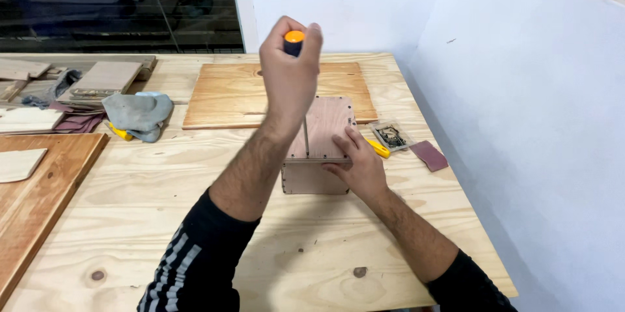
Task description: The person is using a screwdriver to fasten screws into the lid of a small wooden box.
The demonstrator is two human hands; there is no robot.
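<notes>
Box: small plywood box, standing near the middle of the workbench, the landmark for everything below.
Workbench: pale plywood top carrying the box and all the rest.
Board: flat wooden sheet lying just behind the box, touching or nearly touching its far edge.
Cloth: grey rag, well to the left of the box.
Left hand: raised above the box, fingers closed around the handle of the screwdriver.
Right hand: pressed flat on the box's right side, fingers spread open on its top edge.
Screwdriver: upright, orange-capped, its shaft reaching down to the box's top front edge.
Packet: clear bag of small hardware, just right of the box.
Sandpaper: reddish piece, right of the box, beyond the packet.
</notes>
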